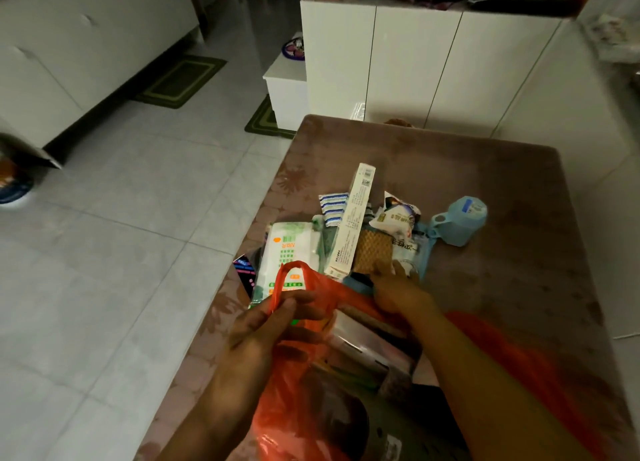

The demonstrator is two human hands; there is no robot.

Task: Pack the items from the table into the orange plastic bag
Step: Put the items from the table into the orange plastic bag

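The orange plastic bag (pixel 298 388) lies open at the near edge of the table, with a shiny wrapped pack (pixel 363 343) and other items inside. My left hand (pixel 273 325) pinches the bag's left handle and holds it up. My right hand (pixel 398 287) reaches over the bag's mouth to the pile, its fingers on a waffle-patterned packet (pixel 372 252); whether it grips it is unclear. In the pile lie a long white box (pixel 351 221), a green-and-white pack (pixel 289 252), a blue-striped sachet (pixel 332 204), a white snack pouch (pixel 398 218) and a light blue bottle (pixel 457 221).
The table (pixel 502 183) wears a brownish flowered cloth; its left edge drops to a tiled floor (pixel 121 235). White cabinets (pixel 415 62) stand behind the table. A dark pink-patterned packet (pixel 244 272) hangs at the table's left edge.
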